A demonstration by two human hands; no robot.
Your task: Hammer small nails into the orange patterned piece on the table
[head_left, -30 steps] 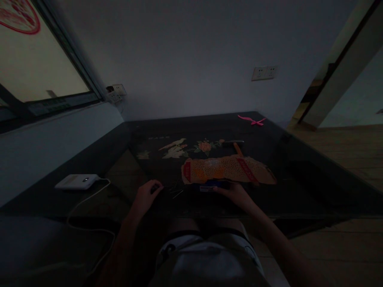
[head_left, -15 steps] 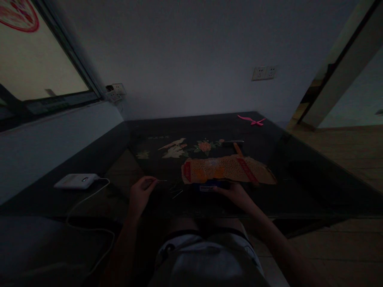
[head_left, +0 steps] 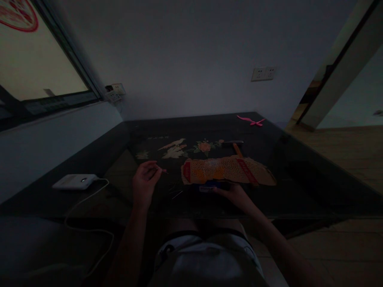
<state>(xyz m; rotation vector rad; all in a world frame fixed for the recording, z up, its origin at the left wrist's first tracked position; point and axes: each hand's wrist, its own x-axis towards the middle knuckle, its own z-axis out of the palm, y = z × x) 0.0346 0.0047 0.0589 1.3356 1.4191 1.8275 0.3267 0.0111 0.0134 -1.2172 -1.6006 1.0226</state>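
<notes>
Thin pin [head_left: 165, 172] pinched left of torn cardboard [head_left: 209, 169]

The left hand [head_left: 146, 177] pinches the pin — a slack hold could drop it among loose pins [head_left: 177, 195] off the cardboard's near-left corner. At its near edge, the right hand [head_left: 235, 194] grips a blue box [head_left: 208, 187]; the hammer handle [head_left: 237, 150] beneath could make the cardboard rock.

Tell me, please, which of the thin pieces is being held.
The thin piece pinched in the left hand; the others lie on the table near the blue box.
</notes>
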